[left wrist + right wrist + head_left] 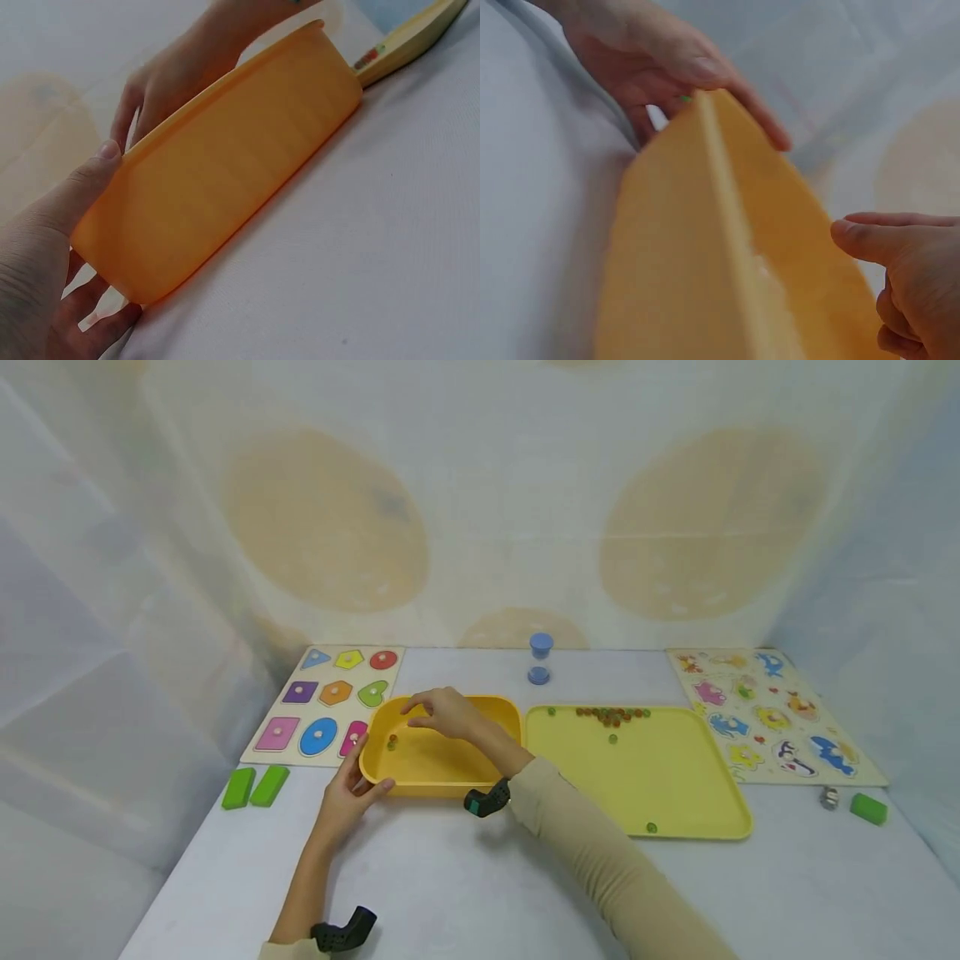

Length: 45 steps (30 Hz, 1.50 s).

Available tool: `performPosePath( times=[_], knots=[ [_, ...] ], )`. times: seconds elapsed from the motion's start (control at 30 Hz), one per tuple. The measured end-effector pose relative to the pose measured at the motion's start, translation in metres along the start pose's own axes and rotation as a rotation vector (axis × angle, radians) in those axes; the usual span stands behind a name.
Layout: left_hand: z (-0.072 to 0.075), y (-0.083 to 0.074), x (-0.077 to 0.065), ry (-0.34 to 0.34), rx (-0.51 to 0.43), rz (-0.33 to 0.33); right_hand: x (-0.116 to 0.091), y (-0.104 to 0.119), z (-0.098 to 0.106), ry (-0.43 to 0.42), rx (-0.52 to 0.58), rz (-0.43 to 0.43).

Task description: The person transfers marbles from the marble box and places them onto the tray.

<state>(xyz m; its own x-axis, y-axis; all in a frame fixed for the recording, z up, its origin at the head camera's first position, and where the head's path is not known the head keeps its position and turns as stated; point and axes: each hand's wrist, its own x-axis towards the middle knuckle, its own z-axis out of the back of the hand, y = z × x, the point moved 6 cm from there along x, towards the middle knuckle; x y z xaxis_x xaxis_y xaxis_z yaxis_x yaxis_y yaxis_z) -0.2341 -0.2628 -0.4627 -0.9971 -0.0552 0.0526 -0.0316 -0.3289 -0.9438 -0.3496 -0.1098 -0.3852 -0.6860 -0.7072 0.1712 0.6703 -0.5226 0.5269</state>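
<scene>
A yellow-orange plastic bin point(420, 788) stands on the white table. At its left front corner my left hand point(347, 802) grips it, with the thumb at the rim and the fingers along the outer wall point(217, 180). Over the bin's inside hovers my right hand point(444, 713), its index finger and thumb apart, with nothing visible between them. In the right wrist view the right hand's point(911, 277) other fingers are bent. Small red and green beads point(392, 742) lie on the bin floor, toward the left.
Right of the bin lies a shallow yellow tray point(675, 785) with red beads point(611, 717) clustered at its back and several green ones. Peg puzzle boards point(318, 710) point(772, 714), an hourglass point(540, 658), green blocks point(238, 787) and a silver object point(828, 797) surround them.
</scene>
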Motion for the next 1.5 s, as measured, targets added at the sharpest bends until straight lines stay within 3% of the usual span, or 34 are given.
performPosePath(
  times=[0.17,0.33,0.47,0.7,0.87,1.07,1.23,1.37,1.5],
  knots=[
    [0.001,0.001,-0.001,-0.004,0.001,-0.004,0.017,0.003,-0.034,0.083,-0.043,-0.026],
    [0.001,0.0,0.0,0.003,0.007,-0.012,0.022,0.001,-0.049,0.117,-0.075,-0.057],
    [-0.003,-0.003,0.001,0.006,0.014,-0.01,0.021,-0.005,-0.052,0.132,-0.072,-0.099],
    [-0.005,-0.007,0.002,-0.004,0.008,-0.005,0.018,-0.011,-0.051,0.151,-0.126,-0.087],
    [-0.007,-0.007,0.001,-0.004,0.005,-0.009,0.007,-0.02,-0.037,0.135,-0.116,-0.081],
    [-0.006,-0.007,-0.001,-0.007,0.005,-0.022,-0.04,-0.016,0.024,0.021,0.014,-0.018],
    [-0.003,-0.006,-0.001,-0.025,0.041,-0.063,-0.098,-0.035,0.081,-0.138,0.018,0.004],
    [0.0,-0.003,-0.001,-0.068,0.067,-0.072,-0.148,-0.07,0.109,-0.235,0.016,-0.065],
    [0.002,-0.003,0.0,-0.098,0.068,-0.079,-0.193,-0.109,0.118,-0.257,-0.024,-0.196]
  ],
)
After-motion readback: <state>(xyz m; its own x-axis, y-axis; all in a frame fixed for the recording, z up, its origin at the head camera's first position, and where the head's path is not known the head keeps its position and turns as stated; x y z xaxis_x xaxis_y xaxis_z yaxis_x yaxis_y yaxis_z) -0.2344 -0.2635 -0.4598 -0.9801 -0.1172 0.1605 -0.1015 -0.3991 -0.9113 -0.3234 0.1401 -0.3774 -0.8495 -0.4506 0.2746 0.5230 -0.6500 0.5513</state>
